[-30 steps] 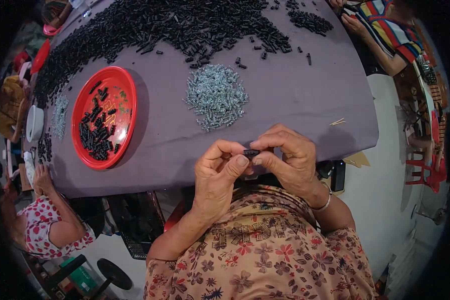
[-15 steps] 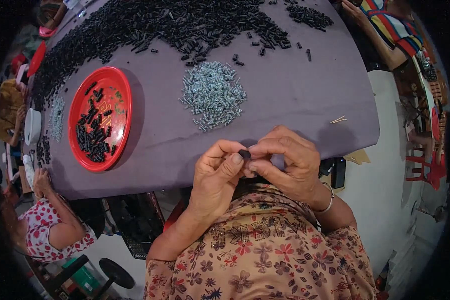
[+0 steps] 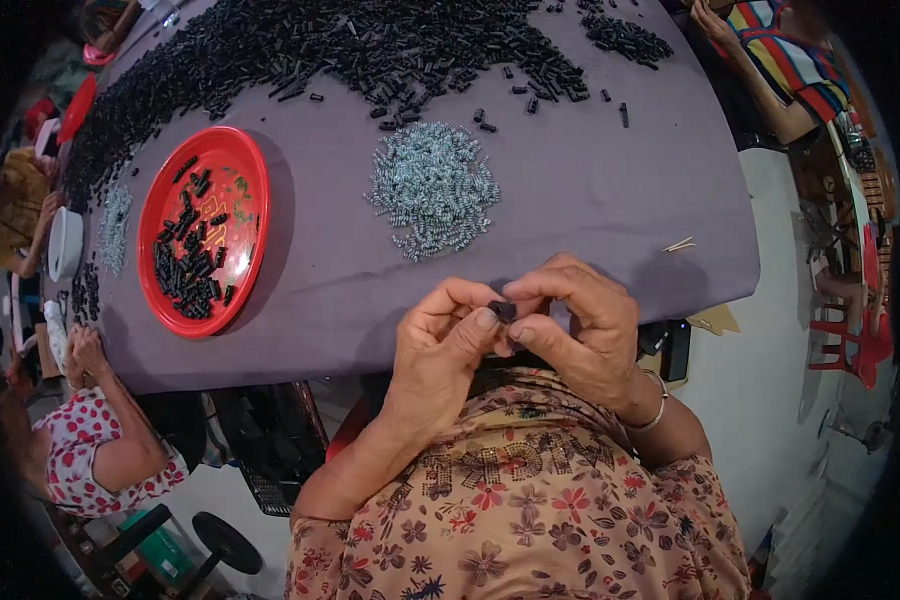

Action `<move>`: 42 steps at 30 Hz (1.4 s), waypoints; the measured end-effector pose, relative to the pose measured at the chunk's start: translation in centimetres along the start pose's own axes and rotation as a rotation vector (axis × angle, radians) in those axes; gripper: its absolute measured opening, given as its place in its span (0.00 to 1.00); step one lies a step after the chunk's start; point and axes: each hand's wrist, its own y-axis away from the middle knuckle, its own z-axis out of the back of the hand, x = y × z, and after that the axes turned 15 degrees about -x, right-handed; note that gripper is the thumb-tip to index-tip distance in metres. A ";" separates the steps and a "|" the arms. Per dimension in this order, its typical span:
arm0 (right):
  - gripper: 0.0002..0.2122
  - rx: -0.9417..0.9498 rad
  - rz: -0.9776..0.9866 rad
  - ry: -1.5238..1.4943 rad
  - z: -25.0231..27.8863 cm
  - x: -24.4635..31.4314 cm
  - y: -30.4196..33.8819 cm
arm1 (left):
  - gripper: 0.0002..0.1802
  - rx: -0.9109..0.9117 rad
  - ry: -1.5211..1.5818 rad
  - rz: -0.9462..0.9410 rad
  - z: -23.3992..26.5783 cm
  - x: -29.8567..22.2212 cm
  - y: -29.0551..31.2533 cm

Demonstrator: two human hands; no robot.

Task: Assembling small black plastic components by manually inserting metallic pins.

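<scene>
Close to my body, above the table's near edge, my left hand (image 3: pixel 440 345) pinches a small black plastic part (image 3: pixel 503 311) between thumb and forefinger. My right hand (image 3: pixel 580 318) is at the part's other side, thumb and forefinger close together near it; whether anything tiny sits between those fingertips I cannot make out. Beyond both hands lies a heap of small silvery coil springs (image 3: pixel 433 190). To the left, a red oval tray (image 3: pixel 254 262) holds many black ridged plastic parts (image 3: pixel 185 280).
A large pile of black parts (image 3: pixel 300 50) spreads across the table's (image 3: pixel 610 190) far side, with a smaller group (image 3: pixel 625 40) at far right. Two thin sticks (image 3: pixel 680 244) lie near the right edge. Co-workers' arms (image 3: pixel 110 380) show at left and far right (image 3: pixel 770 100).
The black part has shifted slightly to the right and turned in my left fingers. My right thumb and forefinger have drawn slightly apart. The view has shifted a little.
</scene>
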 end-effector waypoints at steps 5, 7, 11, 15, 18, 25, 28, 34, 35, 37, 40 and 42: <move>0.07 -0.008 -0.378 -0.228 -0.6 -0.8 0.9 | 0.08 -0.082 -0.531 -0.642 -0.7 -1.0 0.4; 0.06 -0.026 -0.660 -0.506 -1.0 -0.7 0.9 | 0.09 -0.067 -0.513 -0.636 -0.8 -0.8 0.4; 0.08 -0.003 -0.729 -0.623 -1.1 -1.3 1.1 | 0.11 -0.054 -0.453 -0.571 -0.9 -0.5 0.3; 0.09 -0.010 -0.664 -0.600 -1.3 -1.4 1.2 | 0.12 -0.049 -0.461 -0.540 -0.7 -0.3 0.3; 0.10 -0.019 -0.645 -0.583 -1.4 -1.4 1.2 | 0.11 -0.036 -0.471 -0.563 -0.7 -0.3 0.1; 0.07 0.031 -0.438 -0.036 -0.1 -3.0 -0.5 | 0.08 -0.128 -0.516 -0.448 0.1 -0.1 -0.6; 0.06 -0.008 -0.206 0.291 1.4 -5.0 -2.2 | 0.08 -0.179 -0.577 -0.336 0.4 0.1 -1.0; 0.07 -0.056 0.015 0.549 2.0 -7.3 -6.8 | 0.08 -0.174 -0.627 -0.311 0.8 0.4 -1.7; 0.07 -0.052 0.014 0.546 1.6 -7.8 -7.6 | 0.08 -0.171 -0.658 -0.318 0.9 0.4 -1.6; 0.07 -0.081 0.130 0.578 0.8 -8.6 -9.3 | 0.08 -0.167 -0.691 -0.320 1.0 0.4 -1.6; 0.07 -0.097 0.206 0.559 -0.5 -9.9 -11.5 | 0.07 -0.163 -0.658 -0.320 1.0 0.4 -1.7; 0.07 -0.071 0.245 0.615 -1.2 -10.5 -12.3 | 0.07 -0.173 -0.605 -0.309 0.7 0.4 -1.8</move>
